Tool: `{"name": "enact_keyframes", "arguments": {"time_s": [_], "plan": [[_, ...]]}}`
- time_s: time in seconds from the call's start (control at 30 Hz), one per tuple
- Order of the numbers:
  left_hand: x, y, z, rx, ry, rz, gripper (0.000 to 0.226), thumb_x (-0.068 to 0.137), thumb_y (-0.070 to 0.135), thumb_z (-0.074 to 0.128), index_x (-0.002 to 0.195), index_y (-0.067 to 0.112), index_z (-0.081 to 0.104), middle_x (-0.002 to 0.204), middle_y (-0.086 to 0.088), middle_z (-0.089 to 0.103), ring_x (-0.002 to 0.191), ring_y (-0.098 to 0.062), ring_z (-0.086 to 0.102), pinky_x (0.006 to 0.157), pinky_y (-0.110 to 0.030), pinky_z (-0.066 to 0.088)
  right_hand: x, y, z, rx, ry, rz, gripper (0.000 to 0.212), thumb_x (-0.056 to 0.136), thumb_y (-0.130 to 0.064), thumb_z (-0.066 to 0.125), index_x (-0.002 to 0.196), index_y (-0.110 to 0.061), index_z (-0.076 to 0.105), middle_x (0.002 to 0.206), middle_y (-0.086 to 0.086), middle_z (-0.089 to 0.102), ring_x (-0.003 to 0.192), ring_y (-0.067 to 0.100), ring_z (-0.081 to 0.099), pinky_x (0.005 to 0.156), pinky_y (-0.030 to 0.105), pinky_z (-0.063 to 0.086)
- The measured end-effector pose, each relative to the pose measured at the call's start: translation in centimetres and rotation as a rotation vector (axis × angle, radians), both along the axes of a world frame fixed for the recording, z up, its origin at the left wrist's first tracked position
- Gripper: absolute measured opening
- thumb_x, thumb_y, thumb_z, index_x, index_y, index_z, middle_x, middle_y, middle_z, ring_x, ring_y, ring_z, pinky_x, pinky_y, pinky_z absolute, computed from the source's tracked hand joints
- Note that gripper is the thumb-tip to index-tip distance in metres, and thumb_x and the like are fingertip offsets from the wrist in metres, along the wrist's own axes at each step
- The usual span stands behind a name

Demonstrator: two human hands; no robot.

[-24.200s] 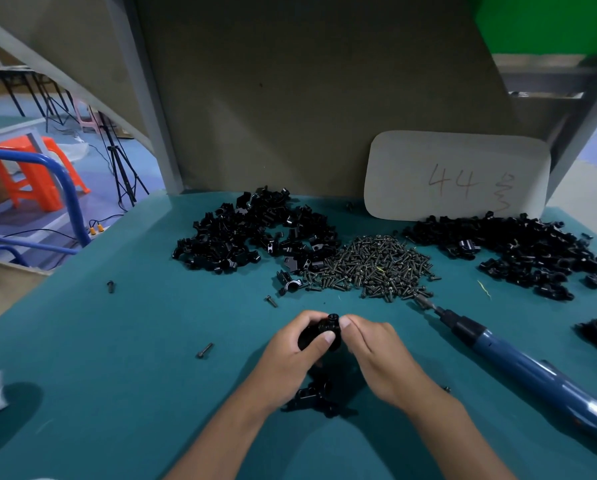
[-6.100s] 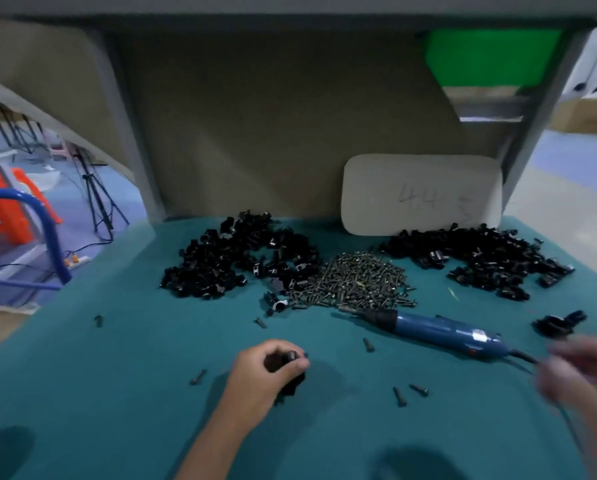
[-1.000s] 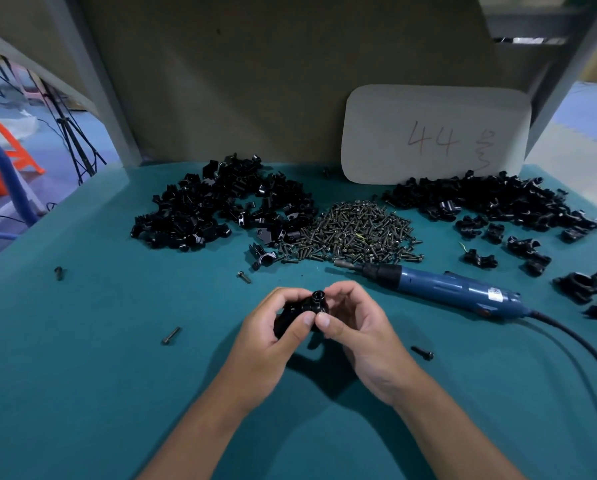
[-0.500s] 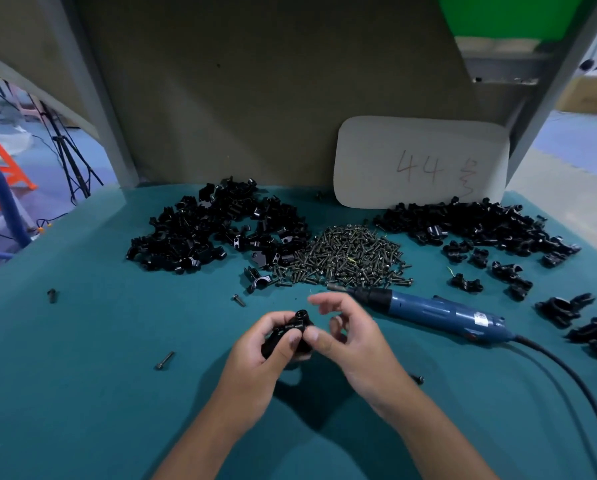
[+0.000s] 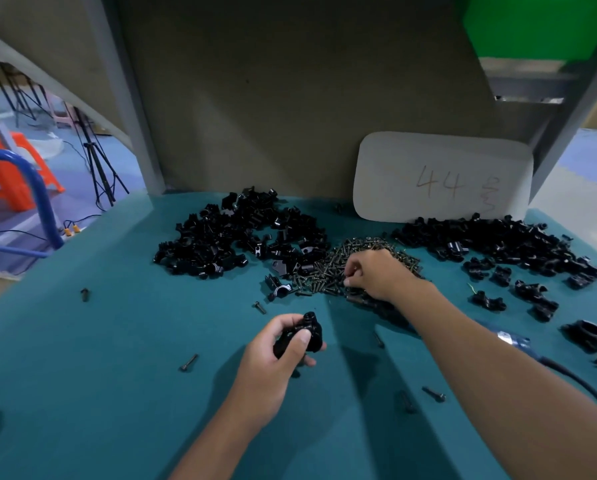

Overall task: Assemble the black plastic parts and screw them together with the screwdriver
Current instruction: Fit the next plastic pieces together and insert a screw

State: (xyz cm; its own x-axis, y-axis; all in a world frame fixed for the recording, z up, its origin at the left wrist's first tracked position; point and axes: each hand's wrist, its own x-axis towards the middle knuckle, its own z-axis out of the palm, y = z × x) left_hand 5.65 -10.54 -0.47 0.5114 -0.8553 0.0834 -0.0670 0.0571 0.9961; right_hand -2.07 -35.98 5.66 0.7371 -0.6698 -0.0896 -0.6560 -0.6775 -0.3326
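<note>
Nearest on the teal table (image 5: 82,393) lie a few stray screws: one at the near right (image 5: 434,394) and another left of the wrist (image 5: 188,362). Just beyond them the left hand (image 5: 276,355) hovers over the mat with fingers and thumb curled around a black plastic part (image 5: 302,336), whose round boss sticks up above the thumb. To the right, the blue screwdriver (image 5: 513,338) lies on the table, mostly hidden under the right forearm, its black cable (image 5: 581,382) trailing off to the near right. Farther out, the right hand (image 5: 373,273) reaches into the screw pile (image 5: 324,275), palm down, fingertips bent together among the screws; whether they actually pinch one cannot be told. A loose screw (image 5: 259,307) and a single black clip (image 5: 280,291) sit just left of that pile. Farther left spreads a large heap of black parts (image 5: 234,237), and to the right a second heap (image 5: 498,240) with several assembled pieces (image 5: 487,301) scattered along its near edge. At the far right a white card (image 5: 442,178) marked "44" leans against the brown back panel (image 5: 290,98).
</note>
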Motion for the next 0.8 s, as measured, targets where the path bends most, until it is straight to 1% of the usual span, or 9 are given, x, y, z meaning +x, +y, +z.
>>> {"name": "enact_keyframes", "arguments": {"time_s": [0.1, 0.2, 0.23, 0.3, 0.37, 0.43, 0.53, 0.67, 0.8], "plan": [[0.0, 0.0, -0.1, 0.002, -0.015, 0.012, 0.032, 0.082, 0.063, 0.056, 0.106, 0.043, 0.062, 0.099, 0.006, 0.078, 0.082, -0.018, 0.073, 0.074, -0.035, 0.055, 0.2, 0.1, 0.0, -0.044, -0.015, -0.023, 0.004, 0.097, -0.024, 0.069, 0.095, -0.021, 0.065, 0.104, 0.01, 0.066, 0.085, 0.022, 0.065, 0.081, 0.039, 0.058], [0.0, -0.1, -0.2, -0.002, -0.02, 0.016, 0.028, 0.082, 0.063, 0.056, 0.103, 0.046, 0.063, 0.1, 0.006, 0.078, 0.083, -0.018, 0.074, 0.076, -0.035, 0.056, -0.8, 1.5, 1.2, 0.001, -0.325, -0.089, 0.002, 0.099, -0.021, 0.065, 0.101, -0.023, 0.066, 0.096, -0.002, 0.066, 0.078, 0.007, 0.061, 0.067, 0.015, 0.048], [0.0, -0.1, -0.1, -0.007, -0.014, 0.019, 0.029, 0.082, 0.063, 0.056, 0.104, 0.045, 0.063, 0.1, 0.005, 0.078, 0.084, -0.018, 0.074, 0.078, -0.036, 0.056, -1.5, 2.5, 1.6, 0.083, -0.484, -0.113, 0.003, 0.099, -0.021, 0.065, 0.099, -0.024, 0.065, 0.094, -0.006, 0.066, 0.08, 0.005, 0.064, 0.069, 0.013, 0.049], [0.1, -0.2, -0.1, -0.012, 0.002, 0.025, 0.038, 0.082, 0.062, 0.058, 0.109, 0.036, 0.062, 0.099, 0.003, 0.078, 0.085, -0.02, 0.074, 0.082, -0.041, 0.056, -3.5, 5.3, 1.7, 0.419, -0.816, -0.133, 0.004, 0.099, -0.019, 0.063, 0.103, -0.021, 0.062, 0.099, -0.001, 0.065, 0.089, 0.012, 0.073, 0.078, 0.024, 0.059], [0.0, -0.3, -0.2, -0.014, 0.025, 0.018, 0.045, 0.082, 0.062, 0.059, 0.113, 0.028, 0.061, 0.099, 0.0, 0.079, 0.087, -0.023, 0.075, 0.084, -0.044, 0.056, -5.7, 8.2, 1.0, 0.693, -0.974, -0.159, 0.01, 0.099, -0.018, 0.062, 0.109, -0.017, 0.061, 0.104, 0.004, 0.066, 0.093, 0.017, 0.075, 0.075, 0.028, 0.061], [0.0, -0.3, -0.3, -0.016, 0.046, 0.007, 0.045, 0.084, 0.059, 0.061, 0.115, 0.025, 0.06, 0.098, -0.004, 0.079, 0.089, -0.028, 0.075, 0.084, -0.051, 0.056, -7.3, 10.8, -0.4, 0.752, -0.957, -0.189, 0.01, 0.098, -0.017, 0.061, 0.108, -0.017, 0.062, 0.098, 0.001, 0.071, 0.086, 0.01, 0.071, 0.068, 0.023, 0.057], [0.0, -0.3, -0.3, -0.019, 0.056, 0.009, 0.038, 0.086, 0.056, 0.061, 0.114, 0.03, 0.061, 0.095, -0.005, 0.078, 0.084, -0.032, 0.075, 0.077, -0.055, 0.057, -7.9, 13.6, -2.2, 0.697, -0.932, -0.151, 0.01, 0.099, -0.009, 0.062, 0.105, -0.016, 0.062, 0.097, -0.003, 0.077, 0.079, 0.004, 0.066, 0.065, 0.02, 0.051], [-0.1, -0.4, -0.2, -0.005, 0.016, -0.017, 0.041, 0.085, 0.055, 0.062, 0.115, 0.027, 0.061, 0.095, -0.005, 0.078, 0.082, -0.038, 0.073, 0.07, -0.06, 0.055, -7.6, 14.8, -2.7, 0.61, -0.922, -0.053, 0.011, 0.097, -0.006, 0.064, 0.103, -0.015, 0.064, 0.102, -0.006, 0.078, 0.097, 0.007, 0.071, 0.087, 0.023, 0.055], [-0.2, -0.5, -0.2, 0.012, 0.006, -0.031, 0.046, 0.082, 0.057, 0.061, 0.116, 0.026, 0.06, 0.091, -0.004, 0.078, 0.074, -0.03, 0.072, 0.065, -0.048, 0.055, -7.9, 15.0, -2.9, 0.588, -0.901, -0.062, 0.026, 0.097, -0.005, 0.064, 0.104, -0.03, 0.067, 0.107, -0.01, 0.075, 0.103, 0.01, 0.071, 0.093, 0.035, 0.055]]}}
